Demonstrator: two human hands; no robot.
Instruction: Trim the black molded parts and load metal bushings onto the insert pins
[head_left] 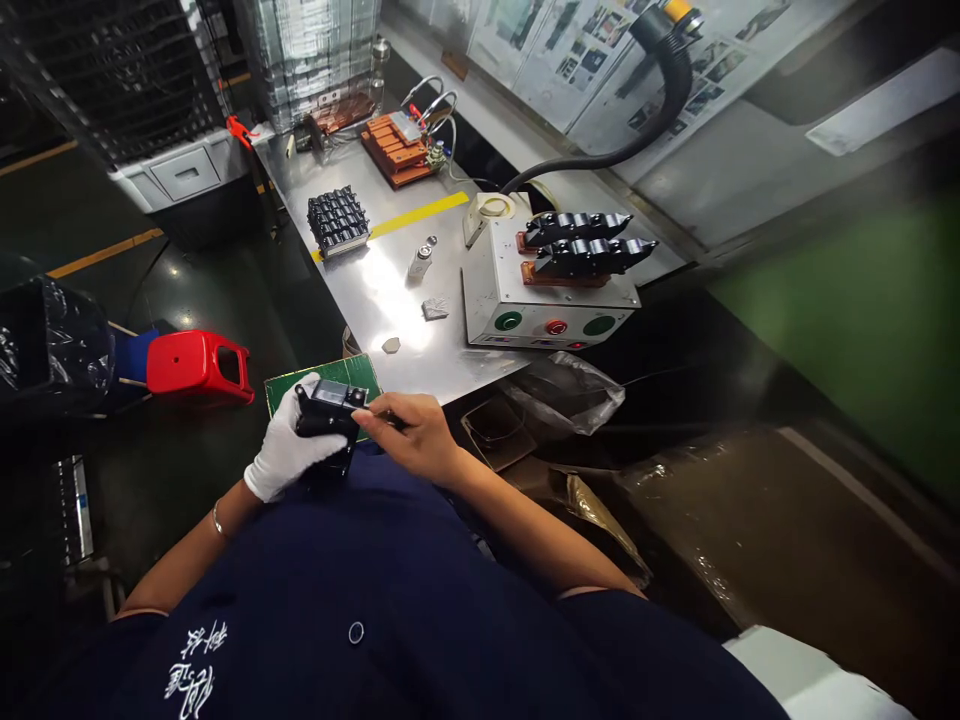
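My left hand [289, 447], in a white glove, is wrapped around a glossy black molded part [326, 422] close to my body. A smooth grey rectangular face shows on the part's upper side. My bare right hand [416, 435] is closed in a pinch at the part's right edge. Something thin and dark shows between its fingers, too small to make out. Under the part lies a green board [281, 385], partly hidden by the left hand.
On the metal table [360, 310] stand a block of black parts [337, 220], a small bottle [421, 260], a grey block [434, 308] and an orange fixture [397, 148]. A white control box [510, 285] carries black parts on top. A red stool [191, 362] stands left.
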